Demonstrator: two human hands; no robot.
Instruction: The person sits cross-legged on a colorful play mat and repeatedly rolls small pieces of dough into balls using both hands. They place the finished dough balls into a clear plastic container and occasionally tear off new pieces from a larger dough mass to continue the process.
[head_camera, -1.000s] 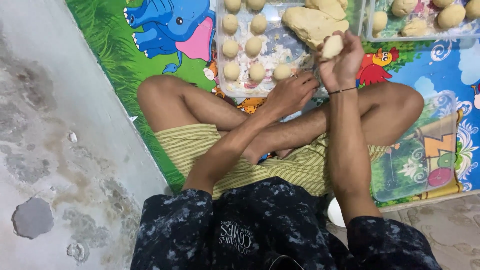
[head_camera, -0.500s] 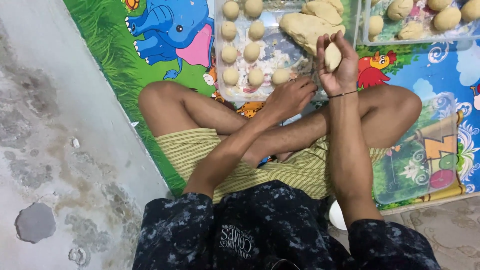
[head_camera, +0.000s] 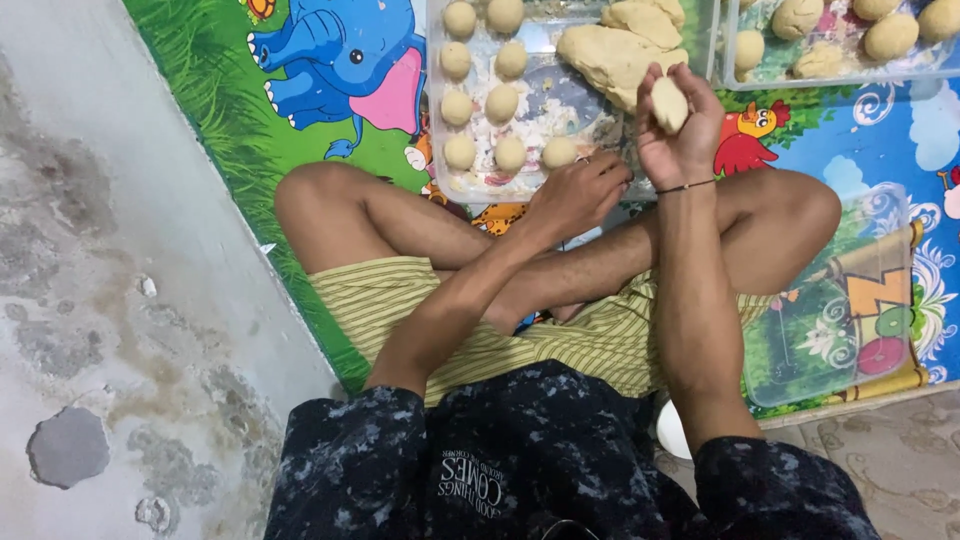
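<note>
— Where is the dough piece (head_camera: 669, 104)?
— Cupped in the right hand (head_camera: 678, 135), fingers curled around it, above the tray (head_camera: 436, 150).
— And the left hand (head_camera: 577, 195)?
— Loosely curled, empty, near the tray's edge.

The top edge cuts off the clear tray (head_camera: 437, 120), the big dough lump (head_camera: 612, 52) and a second tray (head_camera: 830, 78). The right hand (head_camera: 680, 130) hides part of its dough piece (head_camera: 668, 103). A white object (head_camera: 672, 432) sits mostly hidden beneath the right arm.
</note>
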